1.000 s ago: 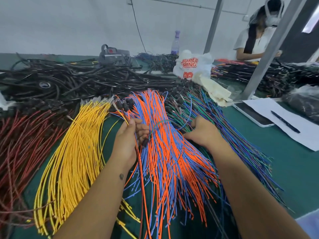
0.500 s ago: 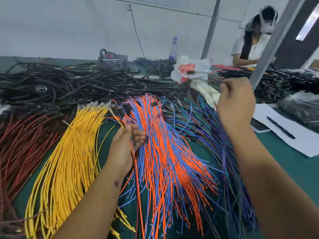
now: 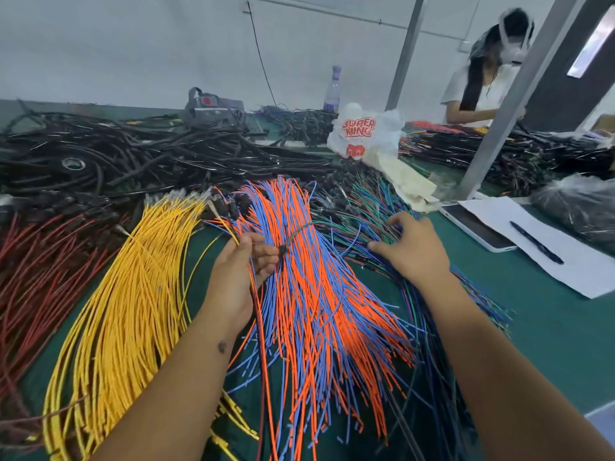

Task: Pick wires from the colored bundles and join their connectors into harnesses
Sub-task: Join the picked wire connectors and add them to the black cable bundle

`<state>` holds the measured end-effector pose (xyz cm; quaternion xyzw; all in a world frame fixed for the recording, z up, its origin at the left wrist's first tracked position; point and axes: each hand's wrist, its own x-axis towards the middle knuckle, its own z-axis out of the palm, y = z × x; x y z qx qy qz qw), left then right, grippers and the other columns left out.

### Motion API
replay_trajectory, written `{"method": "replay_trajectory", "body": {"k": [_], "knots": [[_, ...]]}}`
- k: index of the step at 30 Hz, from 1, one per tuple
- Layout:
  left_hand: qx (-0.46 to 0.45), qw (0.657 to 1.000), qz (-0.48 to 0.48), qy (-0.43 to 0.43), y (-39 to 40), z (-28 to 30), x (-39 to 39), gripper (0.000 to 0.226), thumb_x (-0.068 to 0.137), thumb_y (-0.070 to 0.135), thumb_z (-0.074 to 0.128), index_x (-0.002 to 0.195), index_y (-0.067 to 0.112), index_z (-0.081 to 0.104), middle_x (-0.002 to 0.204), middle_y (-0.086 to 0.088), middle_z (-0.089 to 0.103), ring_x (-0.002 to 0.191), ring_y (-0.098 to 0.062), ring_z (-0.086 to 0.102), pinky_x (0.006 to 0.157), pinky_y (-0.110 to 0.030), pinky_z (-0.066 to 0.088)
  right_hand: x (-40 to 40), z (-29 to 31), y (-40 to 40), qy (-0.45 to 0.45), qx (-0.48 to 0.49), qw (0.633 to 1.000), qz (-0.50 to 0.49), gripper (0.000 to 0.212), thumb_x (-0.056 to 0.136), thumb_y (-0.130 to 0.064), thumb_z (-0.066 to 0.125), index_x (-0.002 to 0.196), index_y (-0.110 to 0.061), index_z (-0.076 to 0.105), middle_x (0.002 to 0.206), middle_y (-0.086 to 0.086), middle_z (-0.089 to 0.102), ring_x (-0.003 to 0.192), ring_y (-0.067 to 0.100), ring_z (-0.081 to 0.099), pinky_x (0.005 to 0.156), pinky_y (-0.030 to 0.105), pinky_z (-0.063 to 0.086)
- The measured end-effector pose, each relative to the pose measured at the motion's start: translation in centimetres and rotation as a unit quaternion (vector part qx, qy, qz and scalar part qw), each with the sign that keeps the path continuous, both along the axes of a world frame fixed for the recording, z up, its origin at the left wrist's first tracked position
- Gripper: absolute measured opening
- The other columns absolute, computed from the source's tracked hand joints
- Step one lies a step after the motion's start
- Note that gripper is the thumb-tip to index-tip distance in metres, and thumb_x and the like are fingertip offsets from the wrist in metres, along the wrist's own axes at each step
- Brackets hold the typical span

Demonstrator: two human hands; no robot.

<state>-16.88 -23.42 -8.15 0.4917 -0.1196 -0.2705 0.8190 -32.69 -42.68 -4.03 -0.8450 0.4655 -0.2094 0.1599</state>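
The left hand (image 3: 238, 277) holds a few wires (image 3: 258, 314) in curled fingers (image 3: 263, 257), over the gap between the yellow bundle (image 3: 133, 294) and the orange-blue bundle (image 3: 319, 294) at the desk's (image 3: 532, 321) near edge. The right hand (image 3: 412, 251) rests with spread fingers on the green-blue bundle (image 3: 362, 207) further right. Black cables (image 3: 133, 154) heap toward the far edge.
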Motion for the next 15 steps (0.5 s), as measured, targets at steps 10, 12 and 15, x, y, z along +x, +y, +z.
{"method": "replay_trajectory", "body": {"k": [10, 12, 15], "knots": [[-0.009, 1.000, -0.009, 0.000, 0.1, -0.1, 0.0, 0.027, 0.103, 0.026, 0.039, 0.095, 0.009, 0.059, 0.070, -0.004, 0.067, 0.063, -0.014, 0.061, 0.062, -0.021, 0.056, 0.5, 2.2, -0.4, -0.177, -0.091, 0.980, -0.034, 0.014, 0.102, -0.025, 0.040, 0.099, -0.011, 0.043, 0.102, 0.019, 0.055, 0.082, 0.032, 0.049, 0.069, 0.039, 0.035], [-0.016, 1.000, -0.012, -0.003, 0.1, -0.1, 0.0, 0.027, 0.103, 0.025, 0.039, 0.094, 0.010, 0.059, 0.069, -0.004, 0.067, 0.062, -0.013, 0.062, 0.062, -0.021, 0.055, 0.6, 3.8, -0.1, -0.294, -0.032, 0.955, -0.012, 0.010, 0.103, -0.024, 0.037, 0.097, -0.016, 0.035, 0.091, 0.010, 0.054, 0.073, 0.035, 0.058, 0.066, 0.049, 0.047], [-0.023, 1.000, -0.016, -0.007, 0.1, -0.2, 0.1, 0.027, 0.103, 0.025, 0.039, 0.094, 0.010, 0.059, 0.070, -0.004, 0.068, 0.062, -0.012, 0.063, 0.062, -0.022, 0.054, 0.7, 5.9, 0.2, -0.442, 0.036, 0.896, 0.022, 0.006, 0.103, -0.019, 0.033, 0.099, -0.015, 0.032, 0.092, 0.003, 0.050, 0.049, 0.018, 0.062, 0.048, 0.036, 0.053]]}}
